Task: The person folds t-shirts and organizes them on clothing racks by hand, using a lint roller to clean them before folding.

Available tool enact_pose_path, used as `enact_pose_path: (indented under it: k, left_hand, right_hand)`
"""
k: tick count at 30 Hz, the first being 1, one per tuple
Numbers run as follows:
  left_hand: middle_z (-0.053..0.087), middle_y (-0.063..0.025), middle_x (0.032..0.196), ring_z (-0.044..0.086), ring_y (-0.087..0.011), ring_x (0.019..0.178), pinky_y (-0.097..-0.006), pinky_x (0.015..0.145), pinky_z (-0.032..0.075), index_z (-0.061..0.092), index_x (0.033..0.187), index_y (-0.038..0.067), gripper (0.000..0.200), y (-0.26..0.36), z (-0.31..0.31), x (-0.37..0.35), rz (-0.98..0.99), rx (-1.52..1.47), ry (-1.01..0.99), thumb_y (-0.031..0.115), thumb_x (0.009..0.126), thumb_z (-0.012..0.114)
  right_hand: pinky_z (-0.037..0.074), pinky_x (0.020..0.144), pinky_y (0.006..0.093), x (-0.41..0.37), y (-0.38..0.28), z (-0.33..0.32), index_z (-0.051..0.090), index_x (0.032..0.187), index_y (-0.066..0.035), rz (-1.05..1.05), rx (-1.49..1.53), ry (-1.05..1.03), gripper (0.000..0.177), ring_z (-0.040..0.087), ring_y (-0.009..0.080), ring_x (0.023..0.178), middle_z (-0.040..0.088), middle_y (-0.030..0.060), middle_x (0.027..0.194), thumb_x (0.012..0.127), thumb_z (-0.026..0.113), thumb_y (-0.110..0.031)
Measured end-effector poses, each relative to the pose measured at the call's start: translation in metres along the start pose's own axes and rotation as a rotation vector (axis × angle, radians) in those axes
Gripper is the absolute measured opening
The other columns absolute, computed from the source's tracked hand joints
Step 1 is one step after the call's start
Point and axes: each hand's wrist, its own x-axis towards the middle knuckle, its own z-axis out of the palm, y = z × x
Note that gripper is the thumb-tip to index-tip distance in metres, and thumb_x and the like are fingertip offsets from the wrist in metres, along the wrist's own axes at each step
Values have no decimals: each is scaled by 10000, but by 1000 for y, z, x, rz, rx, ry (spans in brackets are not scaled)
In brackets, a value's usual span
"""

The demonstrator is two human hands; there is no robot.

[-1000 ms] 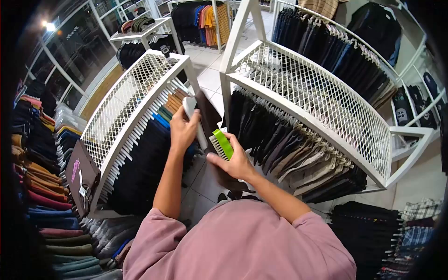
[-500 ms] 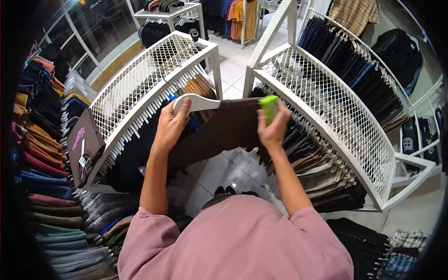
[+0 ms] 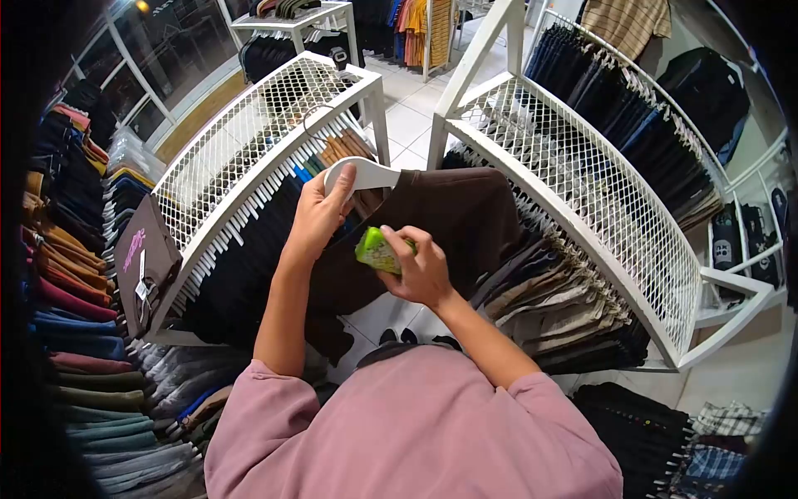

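Note:
My left hand (image 3: pixel 317 218) is closed on one arm of a white clothes hanger (image 3: pixel 371 173), thumb on top. From the hanger hangs a dark brown garment (image 3: pixel 465 204), spread out to the right with its lower part trailing down in front of me. My right hand (image 3: pixel 426 270) grips a bright green brush-like block (image 3: pixel 374 248) with a pale, speckled face. That block overlaps the brown cloth in this view, below the hanger.
Racks with white mesh tops flank me, the left one (image 3: pixel 241 133) and the right one (image 3: pixel 582 175), both packed with hanging clothes. Folded and hung garments (image 3: pixel 79 274) line the far left. A brown garment with pink lettering (image 3: pixel 145 258) hangs at the left rack's end.
My right hand has swung left and down with the green block, from the garment's far upper edge to near its middle. My left hand and the hanger have shifted slightly right.

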Motion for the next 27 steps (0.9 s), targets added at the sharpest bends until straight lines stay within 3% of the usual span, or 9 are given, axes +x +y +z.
enact_pose_path:
  k: [5, 9, 13, 15, 17, 19, 23, 24, 27]
  left_hand:
    - [570, 46, 766, 450, -29, 610, -202, 517, 355, 699, 1143, 42, 461, -6, -10, -18, 13, -17, 43, 477, 1029, 597]
    - [572, 44, 759, 472, -33, 650, -218, 570, 388, 706, 1105, 29, 424, -19, -29, -37, 44, -70, 163, 436, 1032, 610]
    - [632, 6, 764, 523, -68, 662, -263, 603, 434, 699, 1053, -1, 428, -29, -30, -48, 161, 92, 181, 418, 1029, 618]
    - [660, -47, 750, 566, -96, 669, -298, 619, 461, 695, 1039, -2, 427, -27, -26, -53, 183, 225, 148, 419, 1021, 627]
    - [675, -87, 750, 595, -120, 673, -320, 633, 475, 693, 1027, 0, 430, -27, -27, -57, 208, 253, 154, 426, 1016, 630]
    - [667, -80, 742, 591, -127, 659, -320, 626, 472, 695, 1011, 2, 436, -19, -34, -64, 154, 263, 142, 432, 1020, 620]
    - [649, -69, 724, 564, -98, 651, -306, 604, 456, 701, 1010, 5, 414, -28, -48, -71, 213, 266, 198, 415, 1012, 644]
    - [679, -69, 747, 591, -83, 678, -286, 626, 476, 712, 992, 7, 327, -22, -49, -74, 179, 254, 185, 331, 959, 735]
    - [719, -75, 781, 637, -79, 723, -272, 657, 504, 725, 973, 12, 258, -15, -39, -78, 277, 334, 88, 237, 885, 816]
  right_hand:
    - [494, 942, 481, 20, 52, -30, 440, 1460, 6, 216, -338, 319, 743, 539, 411, 1120, 523, 229, 1192, 874, 770, -310]
    - [402, 1028, 510, -14, 118, -46, 449, 1383, 77, 664, -397, 480, 635, 496, 434, 1181, 519, 283, 1271, 976, 683, -351]
    - [380, 1042, 487, 15, 51, -45, 446, 1411, 66, 436, -227, 427, 669, 485, 386, 1172, 497, 242, 1226, 946, 715, -334]
    - [417, 1023, 481, 31, 15, -38, 436, 1437, 43, 229, -182, 234, 702, 501, 381, 1156, 487, 224, 1206, 922, 738, -326]
    - [463, 986, 474, 28, 6, -23, 417, 1465, 16, 257, -88, 104, 740, 516, 389, 1148, 483, 223, 1209, 902, 757, -325]
    - [483, 955, 476, 20, 28, -16, 410, 1470, -8, 235, -178, 226, 715, 546, 406, 1126, 496, 240, 1231, 926, 735, -338]
    - [452, 990, 479, -13, 80, -27, 469, 1402, 37, 809, -247, 246, 630, 516, 408, 1185, 500, 240, 1265, 968, 689, -362]
    - [438, 1006, 470, -13, 77, -34, 477, 1398, 41, 711, -241, 293, 622, 516, 402, 1183, 504, 238, 1262, 971, 685, -359]
    - [404, 1043, 446, 15, 37, -49, 495, 1392, 48, 535, -119, 319, 614, 514, 380, 1175, 518, 232, 1252, 961, 695, -341]
